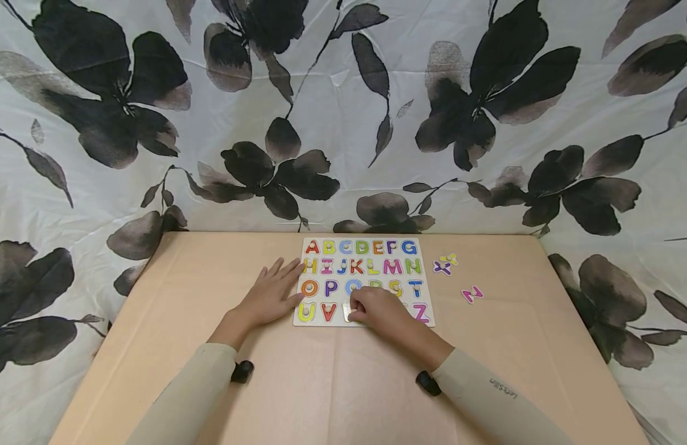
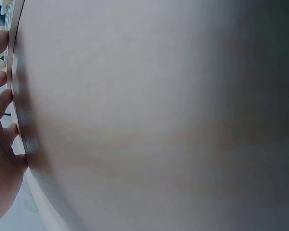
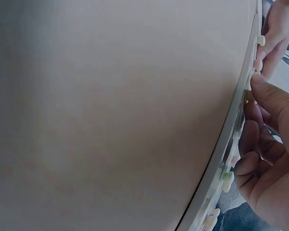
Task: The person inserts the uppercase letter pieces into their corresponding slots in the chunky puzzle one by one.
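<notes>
A white alphabet puzzle board [image 1: 341, 322] lies flat on the table, with coloured letters in rows and small knobs on many of them. My left hand [image 1: 272, 293] rests at the board's left edge with fingers spread and fairly straight, the fingertips over the H and O side. Above the bottom row, just right of the red V [image 1: 328, 311], my right hand [image 1: 379, 309] pinches a small letter piece [image 3: 249, 96] between thumb and curled fingers, right at the board's surface. Most of that piece is hidden by the fingers. The hand also covers letters around it.
Right of the board lie a yellow Y piece [image 1: 448, 259], a purple X piece [image 1: 442, 268] and a pink Z piece [image 1: 472, 295]. The tan table [image 1: 299, 395] ends at a back edge, against a floral cloth [image 1: 371, 173] that hangs behind and down the sides.
</notes>
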